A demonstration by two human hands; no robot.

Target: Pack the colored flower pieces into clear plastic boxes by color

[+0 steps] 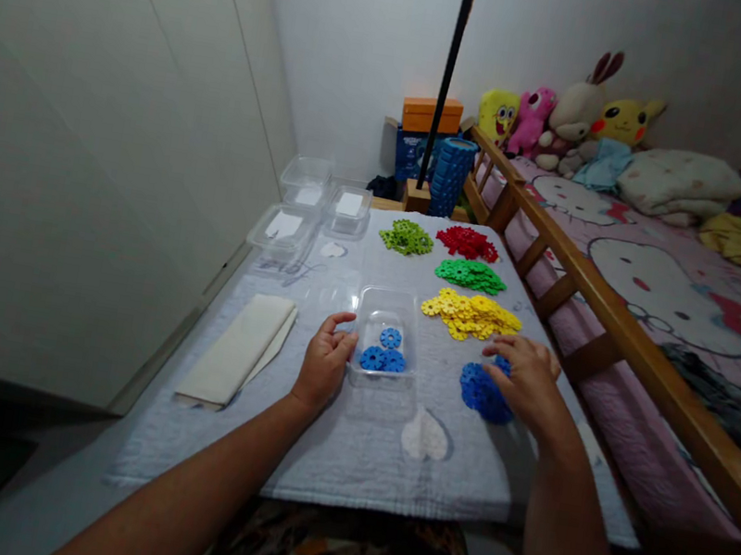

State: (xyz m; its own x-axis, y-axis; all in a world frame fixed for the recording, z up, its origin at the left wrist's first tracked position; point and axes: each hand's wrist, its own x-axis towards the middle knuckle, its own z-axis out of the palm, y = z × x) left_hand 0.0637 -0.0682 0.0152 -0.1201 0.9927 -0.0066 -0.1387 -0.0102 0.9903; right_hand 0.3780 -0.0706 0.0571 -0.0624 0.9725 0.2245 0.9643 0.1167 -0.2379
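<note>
A clear plastic container [418, 337] stands in the middle of the table with three blue notched discs [390, 338] inside. My left hand [327, 360] grips its left wall, thumb and fingers at the rim. Over on the right, my right hand [523, 377] hovers at a pile of blue discs [485, 394], thumb and fingers apart and curved downward. Part of that pile is hidden under the hand, and no disc shows between the fingers. Just behind it lies a pile of yellow discs [471, 316].
Green [470, 276], red [467, 242] and lime pieces [406, 237] lie in piles farther back. More clear containers [283, 231] stand at the back left, near a folded beige cloth [238, 350]. A wooden bed rail [573, 282] runs along the right side.
</note>
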